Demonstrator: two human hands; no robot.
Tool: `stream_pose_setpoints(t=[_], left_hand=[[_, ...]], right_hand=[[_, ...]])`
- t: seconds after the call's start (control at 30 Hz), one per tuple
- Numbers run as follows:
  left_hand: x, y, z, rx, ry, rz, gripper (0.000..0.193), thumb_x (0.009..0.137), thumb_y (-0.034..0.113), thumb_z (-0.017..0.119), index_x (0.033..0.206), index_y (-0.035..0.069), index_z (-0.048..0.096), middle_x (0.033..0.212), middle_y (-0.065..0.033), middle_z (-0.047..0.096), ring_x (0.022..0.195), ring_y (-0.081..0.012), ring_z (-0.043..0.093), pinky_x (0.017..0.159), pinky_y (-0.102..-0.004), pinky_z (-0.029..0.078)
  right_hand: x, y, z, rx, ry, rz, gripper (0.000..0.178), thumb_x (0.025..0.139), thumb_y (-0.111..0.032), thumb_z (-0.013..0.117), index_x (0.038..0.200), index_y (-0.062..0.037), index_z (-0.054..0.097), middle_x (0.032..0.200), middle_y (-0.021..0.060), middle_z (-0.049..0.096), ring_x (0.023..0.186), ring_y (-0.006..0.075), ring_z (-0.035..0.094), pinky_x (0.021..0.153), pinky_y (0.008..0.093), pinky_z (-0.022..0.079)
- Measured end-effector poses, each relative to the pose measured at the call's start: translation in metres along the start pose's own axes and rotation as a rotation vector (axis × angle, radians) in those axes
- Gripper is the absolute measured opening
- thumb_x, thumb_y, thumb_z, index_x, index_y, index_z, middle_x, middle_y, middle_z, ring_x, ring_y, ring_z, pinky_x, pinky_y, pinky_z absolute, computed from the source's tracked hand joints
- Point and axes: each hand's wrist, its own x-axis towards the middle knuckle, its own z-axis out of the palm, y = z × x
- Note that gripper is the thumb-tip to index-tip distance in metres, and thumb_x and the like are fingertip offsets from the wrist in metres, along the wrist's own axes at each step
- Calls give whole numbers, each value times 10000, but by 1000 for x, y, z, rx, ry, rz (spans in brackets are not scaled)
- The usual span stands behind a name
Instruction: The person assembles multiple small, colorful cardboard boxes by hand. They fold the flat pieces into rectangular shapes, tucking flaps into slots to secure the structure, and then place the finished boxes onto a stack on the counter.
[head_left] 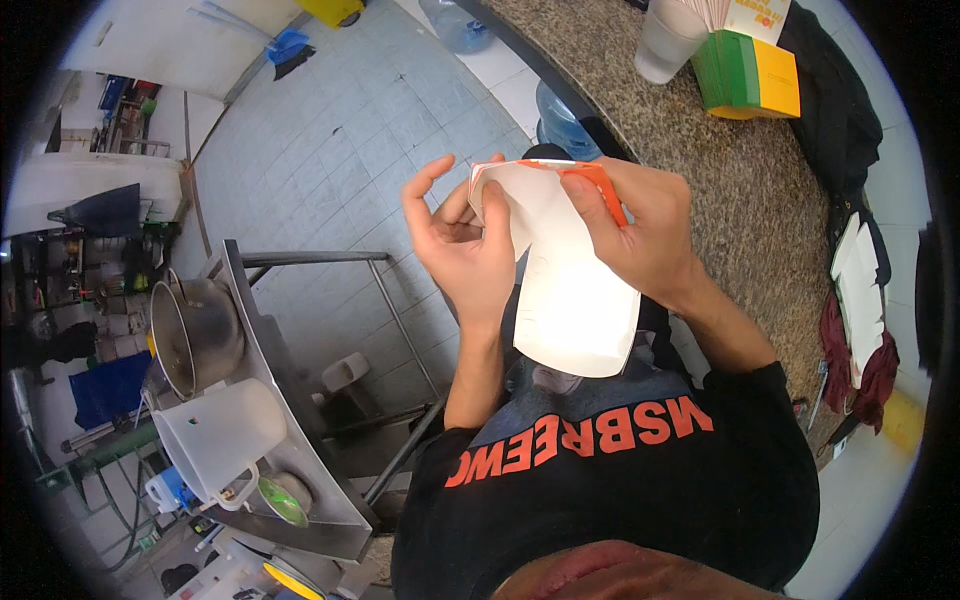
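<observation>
In front of my chest I hold up a partly folded cardboard carton (pixel 575 310), white inside with orange on its outer faces. One long panel of it hangs down toward my shirt, and its upper end is bent into a trough. My left hand (pixel 465 245) pinches the left side flap, thumb on the white inner face, with a finger raised off the board. On the other side my right hand (pixel 650 225) grips the orange edge, thumb pressed on it from the near side. The fingertips behind the board are partly hidden.
To the right runs a speckled stone counter (pixel 740 200) bearing a translucent cup (pixel 668 45) and a stack of green and yellow cartons (pixel 745 75). Blue water jugs (pixel 565 120) stand beneath it. At left, a steel table (pixel 290 400) carries a large pot (pixel 205 335) and a plastic container (pixel 225 430).
</observation>
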Motion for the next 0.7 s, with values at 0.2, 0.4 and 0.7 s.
stream_pose_setpoints(t=[0.2, 0.4, 0.7], left_hand=[[0, -22, -19, -325, -174, -137, 341, 1049, 149, 583, 1329, -32, 512, 1097, -158, 699, 998, -148, 672, 797, -247, 534], [-12, -25, -17, -117, -146, -20, 229, 1058, 199, 591, 1111, -23, 616, 1033, -79, 678, 895, -112, 635, 785, -253, 508], [-54, -30, -40, -85, -279, 87, 330, 1047, 264, 597, 945, -49, 621, 873, -160, 699, 839, -266, 690, 748, -377, 537]], right_hand=[[1, 9, -1, 66, 3, 2, 148, 926, -162, 717, 933, -17, 747, 681, 118, 646, 557, 254, 631, 511, 342, 470], [-19, 24, 12, 208, -71, 7, 209, 933, -209, 732, 959, -2, 738, 685, 126, 632, 570, 254, 605, 538, 340, 453], [-69, 41, 26, 492, -94, 29, 96, 850, -55, 762, 893, 17, 715, 838, 129, 696, 763, 288, 676, 678, 377, 522]])
